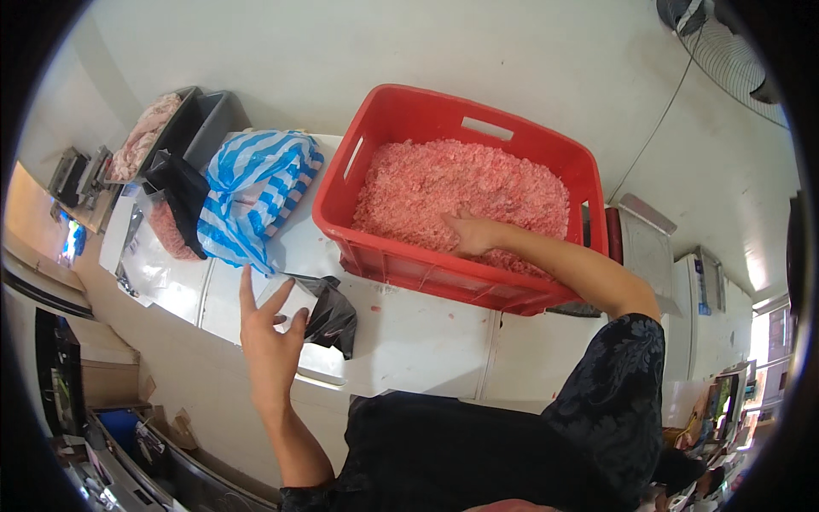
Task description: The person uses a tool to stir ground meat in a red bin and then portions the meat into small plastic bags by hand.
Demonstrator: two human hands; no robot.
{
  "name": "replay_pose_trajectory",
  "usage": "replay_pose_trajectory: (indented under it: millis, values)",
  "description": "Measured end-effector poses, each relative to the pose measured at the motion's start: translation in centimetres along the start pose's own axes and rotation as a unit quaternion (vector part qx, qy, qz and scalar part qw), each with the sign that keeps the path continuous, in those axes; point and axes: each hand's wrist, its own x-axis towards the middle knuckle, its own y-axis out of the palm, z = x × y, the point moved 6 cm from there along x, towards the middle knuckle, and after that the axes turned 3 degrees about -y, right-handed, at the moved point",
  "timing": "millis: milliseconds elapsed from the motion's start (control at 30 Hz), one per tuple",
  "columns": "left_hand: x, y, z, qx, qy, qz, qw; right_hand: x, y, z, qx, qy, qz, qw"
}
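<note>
Indoors, the right hand (pixel 474 235) reaches into pink shreds (pixel 478 181) inside a red crate (pixel 409 270) on a white tabletop (pixel 426 358), its grip partly hidden, impossible to tell; the left hand (pixel 270 328) hovers, fingers spread, by a black bag (pixel 337 317); a hasty scoop could scatter shreds over the rim; a careless brush could drop the bag.

crate (pixel 409 266) sits on the worktop (pixel 426 346), loose pile (pixel 461 175) in it; bag (pixel 260 183) just left, tubs (pixel 220 119) kinda further left and back
</note>
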Motion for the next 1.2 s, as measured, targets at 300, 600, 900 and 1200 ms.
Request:
replay_pose_trajectory:
  millis: [300,600,900,1200]
  values:
    - [-0.3,0.3,-1.2,-0.092,-0.012,-0.032,0.995,-1.0,-0.3,-4.1,0.071,-0.082,-0.132,0.985]
    - [-1.8,2.1,-4.0,-0.064,0.103,-0.058,0.991,-0.2,1.3,-0.4,0.021,-0.103,-0.146,0.984]
    - [-2.9,2.4,-3.0,-0.055,0.076,-0.090,0.991,-0.1,1.5,1.2,0.002,-0.217,-0.154,0.964]
    - [-3.6,2.4,-0.5,-0.143,-0.018,-0.067,0.987,1.2,1.1,3.7,-0.014,-0.351,-0.067,0.934]
